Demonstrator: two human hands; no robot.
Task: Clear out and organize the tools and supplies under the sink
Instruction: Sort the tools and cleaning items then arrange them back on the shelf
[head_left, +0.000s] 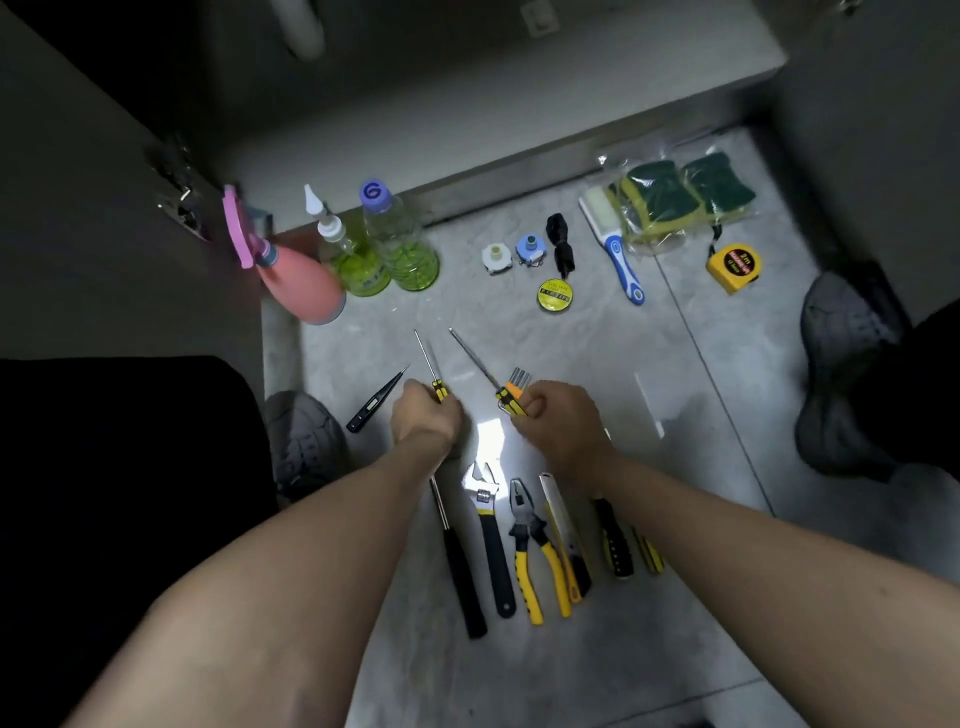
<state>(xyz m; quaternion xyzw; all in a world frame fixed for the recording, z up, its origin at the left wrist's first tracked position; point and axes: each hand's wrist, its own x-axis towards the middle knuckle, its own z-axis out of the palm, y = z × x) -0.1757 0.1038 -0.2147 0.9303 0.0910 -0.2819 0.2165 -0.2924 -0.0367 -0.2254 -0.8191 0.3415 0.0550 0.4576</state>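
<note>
The left hand (426, 415) is clenched round the yellow-and-black handle of a thin screwdriver (431, 366), its shaft pointing toward the top of the frame. The right hand (558, 418) grasps a second screwdriver (475, 361) together with an orange-handled bundle of small bits (517, 382). Both hands sit at centre frame, low over the floor (675, 415), apparently to lay the tools parallel in a new row.

Below the hands, a finished row lies handles-down: a black-handled screwdriver (460, 566), a wrench (488, 530), pliers (530, 551), a utility knife (563, 540) and two more drivers partly hidden by the right forearm. Sorting by kind seems the intention.

A black tester pen (376, 397) lies just left of the left hand. At upper left stand a pink spray bottle (296, 280) and two green bottles (384, 249), grouped by the cabinet edge. Upper right holds a pack of sponges (680, 200), a blue-handled brush (618, 249), a tape measure (732, 267), a roll of tape (555, 295), a black cord (561, 244) and two small fittings (514, 252).

The cabinet (467, 104) at the top appears emptied, though it is dim. Shoes (306, 441) at both edges crowd the working area.
</note>
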